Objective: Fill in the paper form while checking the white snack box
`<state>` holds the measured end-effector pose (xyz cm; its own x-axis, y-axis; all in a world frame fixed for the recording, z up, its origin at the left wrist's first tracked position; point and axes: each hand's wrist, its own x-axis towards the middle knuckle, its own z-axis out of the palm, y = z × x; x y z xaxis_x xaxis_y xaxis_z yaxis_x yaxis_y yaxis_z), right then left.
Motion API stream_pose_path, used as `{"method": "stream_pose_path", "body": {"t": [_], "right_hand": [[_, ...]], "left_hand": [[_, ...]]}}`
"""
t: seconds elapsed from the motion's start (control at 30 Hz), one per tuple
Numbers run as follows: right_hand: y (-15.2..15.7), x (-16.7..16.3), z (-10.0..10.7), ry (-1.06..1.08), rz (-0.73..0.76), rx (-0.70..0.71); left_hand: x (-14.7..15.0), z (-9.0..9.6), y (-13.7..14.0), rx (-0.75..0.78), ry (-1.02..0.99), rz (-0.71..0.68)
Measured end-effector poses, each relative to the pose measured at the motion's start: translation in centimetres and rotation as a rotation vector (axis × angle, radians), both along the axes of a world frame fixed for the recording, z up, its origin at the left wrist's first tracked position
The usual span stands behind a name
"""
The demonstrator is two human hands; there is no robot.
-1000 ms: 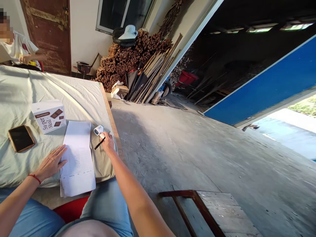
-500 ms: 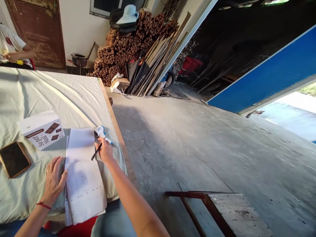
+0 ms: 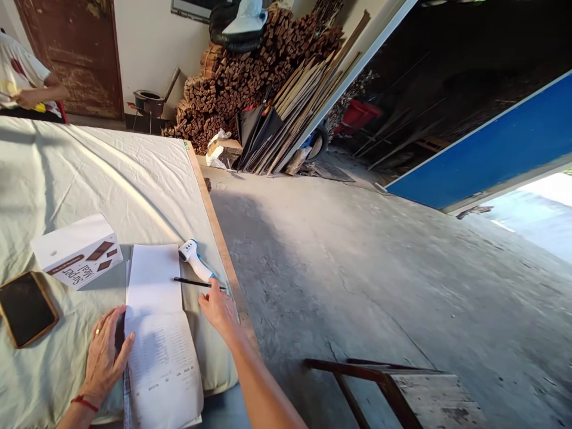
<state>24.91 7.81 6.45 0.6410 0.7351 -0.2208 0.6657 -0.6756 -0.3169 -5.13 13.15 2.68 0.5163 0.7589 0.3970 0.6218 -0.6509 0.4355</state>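
right grip (image 3: pixel 218 308) loosely spread, empty, fingertips just beside pen (image 3: pixel 196 282), left grip (image 3: pixel 105 351) flat, spread on paper sheets (image 3: pixel 156 333)

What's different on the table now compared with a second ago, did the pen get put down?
Yes. The right hand has let go of the pen, which now lies flat on the cloth against the thermometer, and the hand has drawn back toward the body, open. The left hand stays flat on the edge of the papers. Box, phone and thermometer are unmoved.

Bright daylight from the right, dim shed interior, wide-angle edge distortion.
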Motion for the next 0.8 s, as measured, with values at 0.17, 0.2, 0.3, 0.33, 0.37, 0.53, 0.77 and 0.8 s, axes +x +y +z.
{"method": "stream_pose_path", "body": {"t": [0.17,0.2,0.3,0.33,0.37,0.53,0.77,0.8], "right_hand": [[-0.6,-1.2,2.3,0.034,0.019,-0.15],[-0.8,-1.3,2.5,0.041,0.02,-0.165],[-1.2,-1.3,2.9,0.061,0.032,-0.179],[-1.3,-1.3,2.9,0.061,0.034,-0.168],[-1.4,-1.4,2.9,0.064,0.041,-0.14],[-2.2,-4.1,1.4,0.217,0.167,0.093],[-3.2,-6.4,-3.2,0.579,-0.077,0.368],[-3.3,-6.2,-3.6,0.649,-0.125,0.397]], "left_hand": [[-0.1,-0.2,0.1,-0.049,-0.041,0.007],[-0.1,-0.3,0.1,-0.064,-0.05,0.009],[-0.2,-0.7,0.2,-0.116,-0.07,0.02],[-0.2,-0.8,0.2,-0.134,-0.077,0.023],[-0.2,-0.8,0.2,-0.154,-0.087,0.027],[-0.2,0.0,0.2,-0.311,-0.178,0.037],[1.4,3.6,-3.2,-1.014,-0.849,0.152],[1.6,4.3,-3.9,-1.138,-0.99,0.173]]}}
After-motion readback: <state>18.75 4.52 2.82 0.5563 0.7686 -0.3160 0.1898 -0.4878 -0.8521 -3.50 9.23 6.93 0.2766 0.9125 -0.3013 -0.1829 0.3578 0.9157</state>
